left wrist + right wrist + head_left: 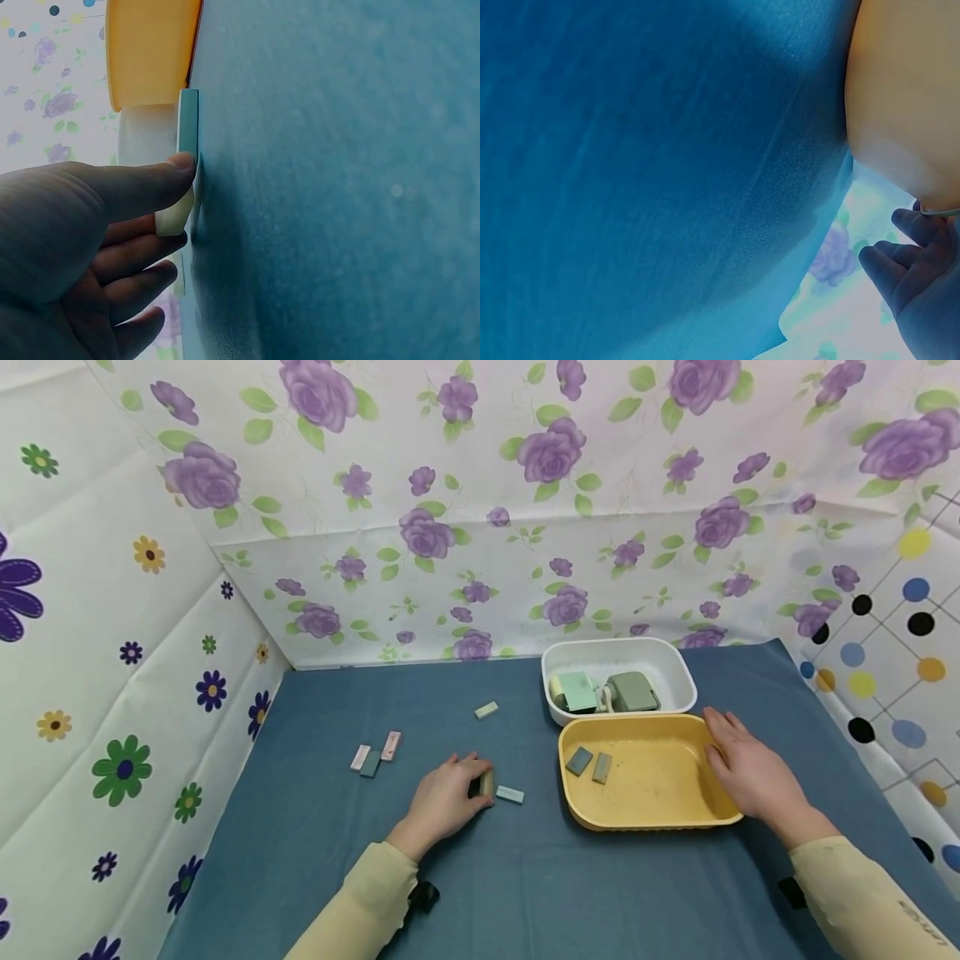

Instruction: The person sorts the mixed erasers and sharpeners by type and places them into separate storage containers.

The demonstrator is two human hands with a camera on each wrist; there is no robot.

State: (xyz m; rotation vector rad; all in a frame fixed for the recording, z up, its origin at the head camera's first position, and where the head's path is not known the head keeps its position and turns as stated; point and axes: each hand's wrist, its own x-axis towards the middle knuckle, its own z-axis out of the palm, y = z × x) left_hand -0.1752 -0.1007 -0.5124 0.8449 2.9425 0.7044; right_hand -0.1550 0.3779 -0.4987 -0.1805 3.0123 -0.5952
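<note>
My left hand [448,797] pinches a small beige block [487,783] between thumb and fingers, low over the blue cloth; in the left wrist view the block [174,217] looks cream. Just right of it a light blue block [510,794] lies on the cloth. My right hand [753,768] rests against the right rim of a yellow tray [652,814], its fingers fairly straight. Inside the tray lie a dark blue-grey block [579,761] and a beige-grey block [602,768]. In the right wrist view the fingers [885,274] show beside the tray wall.
Two pink blocks [392,746] and a grey-green block [371,764] lie at the left; a pale cream block [487,710] lies farther back. Behind the yellow tray stands a white bin [678,681] holding green items. Patterned cloth walls [495,593] bound the table.
</note>
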